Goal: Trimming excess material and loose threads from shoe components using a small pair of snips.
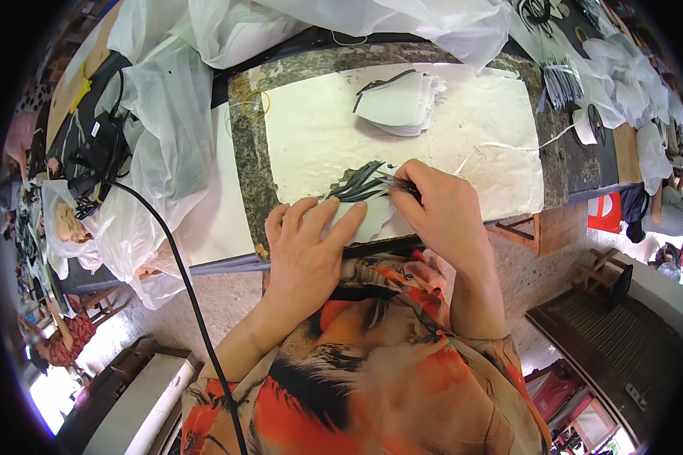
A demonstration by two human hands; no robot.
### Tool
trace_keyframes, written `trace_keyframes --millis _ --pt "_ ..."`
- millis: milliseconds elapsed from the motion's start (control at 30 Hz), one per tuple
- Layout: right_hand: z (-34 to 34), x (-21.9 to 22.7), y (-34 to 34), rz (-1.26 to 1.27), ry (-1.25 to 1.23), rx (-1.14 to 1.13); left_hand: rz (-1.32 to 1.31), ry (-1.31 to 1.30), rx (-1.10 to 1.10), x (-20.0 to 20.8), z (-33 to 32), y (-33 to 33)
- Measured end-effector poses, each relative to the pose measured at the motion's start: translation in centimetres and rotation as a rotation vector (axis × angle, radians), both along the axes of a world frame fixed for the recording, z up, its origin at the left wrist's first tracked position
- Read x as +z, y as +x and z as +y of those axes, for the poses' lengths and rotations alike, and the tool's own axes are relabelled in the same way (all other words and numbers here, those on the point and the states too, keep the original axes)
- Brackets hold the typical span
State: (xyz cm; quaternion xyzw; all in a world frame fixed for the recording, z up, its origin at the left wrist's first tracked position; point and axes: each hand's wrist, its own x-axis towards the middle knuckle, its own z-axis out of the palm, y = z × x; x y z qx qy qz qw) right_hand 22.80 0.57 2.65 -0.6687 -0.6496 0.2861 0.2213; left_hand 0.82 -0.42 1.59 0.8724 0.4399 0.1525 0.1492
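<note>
My left hand (307,246) lies with fingers spread, its fingertips pressing on white cut pieces (368,221) and on the near ends of a bunch of dark grey strips (355,184). My right hand (442,206) is closed around a small tool with a metal tip and a dark handle (407,186); its exact kind is partly hidden by the fingers. The tip points left and meets the right end of the strips. All this lies at the near edge of a worn white sheet (478,129). Farther back on the sheet rests a fanned stack of white pieces (395,106) with a dark strip across its top left.
A stained dark board (250,167) borders the sheet. Translucent plastic (171,114) covers the left and far sides. A black cable (176,254) runs down past my left arm. A spool of white tape (584,125) and bundled dark strips (561,85) sit at right.
</note>
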Motion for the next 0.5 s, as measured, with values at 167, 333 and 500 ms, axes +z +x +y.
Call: trace_keyframes --millis 167,333,500 --pt "-0.13 -0.21 0.03 0.019 -0.027 -0.024 0.003 -0.025 0.008 0.01 -0.05 0.18" --pt "-0.53 -0.84 0.22 0.084 -0.093 -0.061 0.054 -0.037 0.006 0.29 -0.06 0.31" --pt "-0.97 -1.04 0.23 0.143 -0.094 -0.083 0.050 -0.053 0.005 0.34 -0.11 0.27"
